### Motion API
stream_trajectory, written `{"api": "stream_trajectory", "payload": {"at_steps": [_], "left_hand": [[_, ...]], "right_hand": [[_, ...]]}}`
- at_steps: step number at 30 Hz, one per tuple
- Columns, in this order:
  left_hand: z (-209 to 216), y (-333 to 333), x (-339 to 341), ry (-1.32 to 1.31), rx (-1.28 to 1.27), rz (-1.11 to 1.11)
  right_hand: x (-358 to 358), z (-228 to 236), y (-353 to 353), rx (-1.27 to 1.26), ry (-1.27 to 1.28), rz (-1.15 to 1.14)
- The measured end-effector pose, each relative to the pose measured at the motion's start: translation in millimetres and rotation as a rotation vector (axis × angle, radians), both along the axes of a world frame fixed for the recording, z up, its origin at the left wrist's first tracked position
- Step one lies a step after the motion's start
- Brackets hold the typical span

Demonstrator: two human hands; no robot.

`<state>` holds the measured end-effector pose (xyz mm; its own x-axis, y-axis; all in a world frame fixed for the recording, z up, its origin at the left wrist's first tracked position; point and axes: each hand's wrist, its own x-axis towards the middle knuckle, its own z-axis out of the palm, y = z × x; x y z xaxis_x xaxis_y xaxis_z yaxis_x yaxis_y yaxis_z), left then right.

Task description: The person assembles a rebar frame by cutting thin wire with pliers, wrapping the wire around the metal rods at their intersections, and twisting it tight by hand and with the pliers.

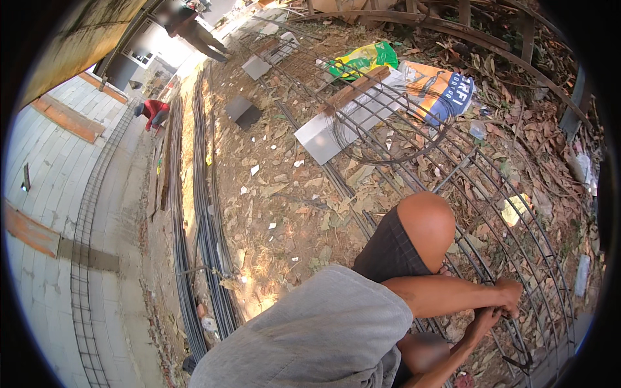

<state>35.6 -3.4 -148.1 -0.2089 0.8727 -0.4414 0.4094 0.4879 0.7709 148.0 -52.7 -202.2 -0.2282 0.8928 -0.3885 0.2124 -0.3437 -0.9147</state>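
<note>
My left hand (509, 297) is closed in a fist at a steel rebar cage (486, 264), with its fingers bent around something at the bars. Just below it, my right hand (482, 322) is closed too, its fingertips nearly touching the left hand. What lies inside either grip is hidden by the fingers. Thin dark bars run beneath both hands. A dark forked piece (522, 364) shows at the cage's near end; its kind is unclear. My bent knee (427, 231) rises beside the cage, close to my left forearm.
Coiled wire (424, 156) lies on the cage near a wooden plank (358, 90), an orange-and-blue sack (436, 94) and a green-and-yellow sack (363, 61). Long rebar bundles (185, 284) stretch along the left. A person in red (155, 112) bends by a block wall (42, 155); another person (194, 35) stands farther back.
</note>
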Motion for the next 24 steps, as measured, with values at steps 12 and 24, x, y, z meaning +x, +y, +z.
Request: {"api": "stream_trajectory", "payload": {"at_steps": [12, 24], "left_hand": [[-17, 10, 10, 0.014, 0.059, 0.015], [15, 8, 24, 0.03, 0.117, 0.038]], "right_hand": [[36, -94, 15, 0.484, 0.245, 0.192], [47, 46, 6, 0.109, -0.302, 0.337]]}}
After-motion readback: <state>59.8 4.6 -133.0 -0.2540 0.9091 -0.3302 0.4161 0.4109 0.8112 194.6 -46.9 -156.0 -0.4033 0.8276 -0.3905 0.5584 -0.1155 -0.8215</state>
